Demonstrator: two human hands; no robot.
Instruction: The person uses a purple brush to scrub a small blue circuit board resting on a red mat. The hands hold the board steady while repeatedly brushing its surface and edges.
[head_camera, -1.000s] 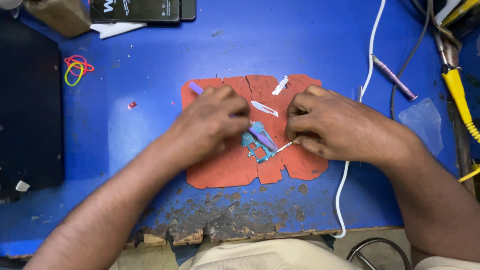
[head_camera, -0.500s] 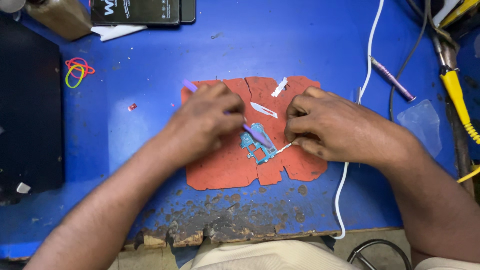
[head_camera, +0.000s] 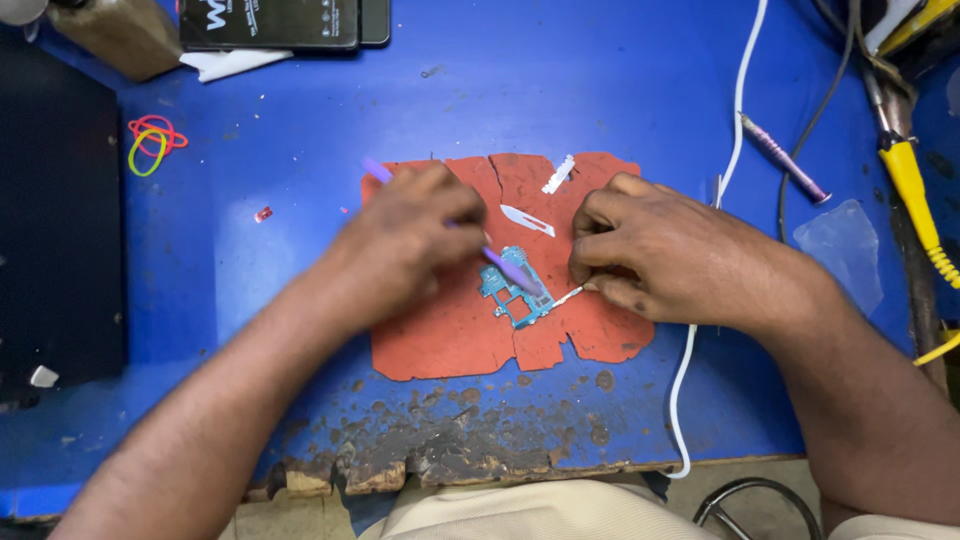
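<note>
The left hand (head_camera: 415, 235) pinches a thin purple plastic stick (head_camera: 510, 268) in its fingers. The right hand (head_camera: 665, 255) pinches a small white stick (head_camera: 566, 296). Both tips touch the little blue-green circuit board (head_camera: 512, 292), which lies on the torn orange mat (head_camera: 440, 340) on the blue tabletop (head_camera: 300, 110).

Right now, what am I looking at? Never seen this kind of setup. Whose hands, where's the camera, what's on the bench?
There is no machine here: a person works with two bare hands. The single picture comes from a camera worn on their head, looking straight down.

The surface is a worn blue bench with a cracked orange mat on it. In the mat's middle lies a small teal circuit board.

The left hand has a purple tool in its grip, tip on the board. The right hand pinches a thin white stick against the board's edge.

Also around: a small blade, coloured rubber bands, a white cable, a yellow-handled tool.
</note>
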